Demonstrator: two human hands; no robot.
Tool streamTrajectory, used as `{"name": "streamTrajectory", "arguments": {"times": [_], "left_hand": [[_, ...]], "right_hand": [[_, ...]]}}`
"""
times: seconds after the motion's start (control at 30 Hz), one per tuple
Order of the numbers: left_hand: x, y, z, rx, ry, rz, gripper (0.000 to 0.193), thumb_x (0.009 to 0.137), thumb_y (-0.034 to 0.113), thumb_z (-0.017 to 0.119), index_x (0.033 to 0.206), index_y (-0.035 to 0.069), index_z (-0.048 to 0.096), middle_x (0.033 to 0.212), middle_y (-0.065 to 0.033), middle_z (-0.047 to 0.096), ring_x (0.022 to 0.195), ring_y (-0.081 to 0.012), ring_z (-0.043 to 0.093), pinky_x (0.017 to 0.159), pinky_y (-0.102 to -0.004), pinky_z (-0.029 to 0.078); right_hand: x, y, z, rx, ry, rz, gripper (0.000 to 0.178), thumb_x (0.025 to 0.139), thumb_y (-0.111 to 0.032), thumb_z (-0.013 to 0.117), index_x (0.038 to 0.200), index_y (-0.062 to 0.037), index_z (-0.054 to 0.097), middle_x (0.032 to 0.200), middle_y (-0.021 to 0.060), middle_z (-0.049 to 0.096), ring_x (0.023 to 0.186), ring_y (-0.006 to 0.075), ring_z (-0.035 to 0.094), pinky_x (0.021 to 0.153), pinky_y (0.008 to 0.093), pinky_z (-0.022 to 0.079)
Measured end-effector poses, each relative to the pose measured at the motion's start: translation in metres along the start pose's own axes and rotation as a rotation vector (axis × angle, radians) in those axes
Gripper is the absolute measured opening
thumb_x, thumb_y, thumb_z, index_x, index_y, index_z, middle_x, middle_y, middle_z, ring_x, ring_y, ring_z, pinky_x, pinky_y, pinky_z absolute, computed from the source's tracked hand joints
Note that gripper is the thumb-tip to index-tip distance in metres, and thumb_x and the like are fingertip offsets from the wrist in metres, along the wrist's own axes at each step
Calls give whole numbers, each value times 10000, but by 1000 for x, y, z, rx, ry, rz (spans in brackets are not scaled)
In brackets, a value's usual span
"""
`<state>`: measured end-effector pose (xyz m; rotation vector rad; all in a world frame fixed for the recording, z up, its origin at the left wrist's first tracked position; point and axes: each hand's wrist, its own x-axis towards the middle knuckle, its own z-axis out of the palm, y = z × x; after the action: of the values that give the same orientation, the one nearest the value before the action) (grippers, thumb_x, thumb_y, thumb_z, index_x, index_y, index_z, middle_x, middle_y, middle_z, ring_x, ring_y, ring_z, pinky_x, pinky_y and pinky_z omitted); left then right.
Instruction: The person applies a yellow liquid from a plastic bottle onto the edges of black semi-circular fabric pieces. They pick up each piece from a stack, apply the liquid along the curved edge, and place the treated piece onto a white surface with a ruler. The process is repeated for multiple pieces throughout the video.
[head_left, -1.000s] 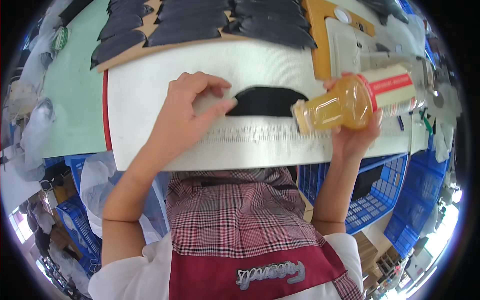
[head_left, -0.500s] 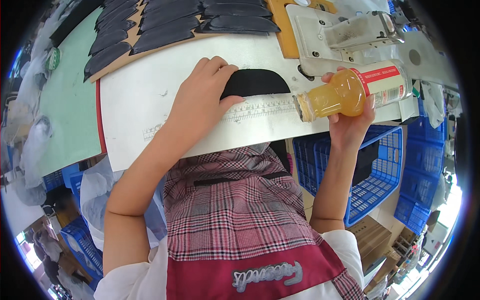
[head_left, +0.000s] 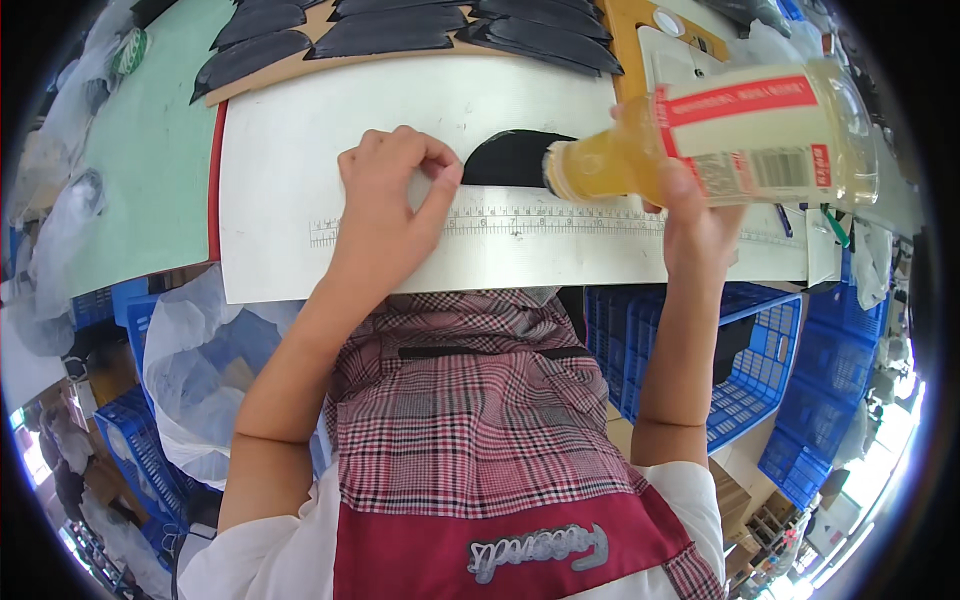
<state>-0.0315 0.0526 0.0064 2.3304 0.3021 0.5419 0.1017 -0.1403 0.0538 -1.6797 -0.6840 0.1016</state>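
Observation:
A plastic-looking bottle (head_left: 760, 140) of yellow liquid, with a red-and-cream label, is gripped in my right hand (head_left: 690, 220). It lies tilted on its side, and its narrow mouth end points left over the right end of a black half-moon piece (head_left: 515, 160). That piece rests flat on the white work surface, just above a printed ruler scale (head_left: 520, 222). My left hand (head_left: 390, 200) has thumb and forefinger closed together at the piece's left tip. The bottle hides the piece's right end.
Several dark, glue-dulled curved pieces (head_left: 390, 35) lie in rows on a brown board at the back. A green surface (head_left: 150, 170) adjoins on the left. Part of a white machine (head_left: 670, 55) stands behind the bottle. Blue crates (head_left: 745, 390) and a plastic-bag-lined container (head_left: 205, 370) sit below the table.
The bottle has come left and up, closer to me, with its mouth now over the black piece's right end. My left hand's fingers have slid to the piece's left tip.

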Motion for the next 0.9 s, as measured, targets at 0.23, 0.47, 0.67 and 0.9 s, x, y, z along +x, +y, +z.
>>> {"name": "streamTrajectory", "arguments": {"times": [0.23,0.47,0.67,0.9], "left_hand": [[2,-1,9,5,4,8,58,747,103,585,781,72,550,734,8,515,787,-150,452,834,-331,251],[3,-3,13,-63,77,40,57,677,56,598,702,73,550,689,-10,519,760,-192,461,784,-354,271],[3,-2,13,-7,86,47,71,663,46,600,695,72,542,710,-16,506,764,-200,456,780,-356,278],[2,-2,14,33,75,50,56,694,39,582,710,70,538,693,2,489,758,-161,463,807,-323,280]], "right_hand": [[-1,-29,38,-158,-133,-83,399,639,-150,777,949,14,587,858,75,620,722,131,589,654,247,487],[0,-19,62,-272,-193,-223,390,631,-241,787,929,-38,638,900,40,654,821,140,618,742,280,490],[3,-18,61,-552,-270,-533,417,601,-169,806,944,-28,616,876,44,649,776,121,619,687,263,511],[-9,-3,-10,-571,-82,-167,469,616,-125,795,1012,-1,576,949,70,619,851,151,598,771,285,493]]}}
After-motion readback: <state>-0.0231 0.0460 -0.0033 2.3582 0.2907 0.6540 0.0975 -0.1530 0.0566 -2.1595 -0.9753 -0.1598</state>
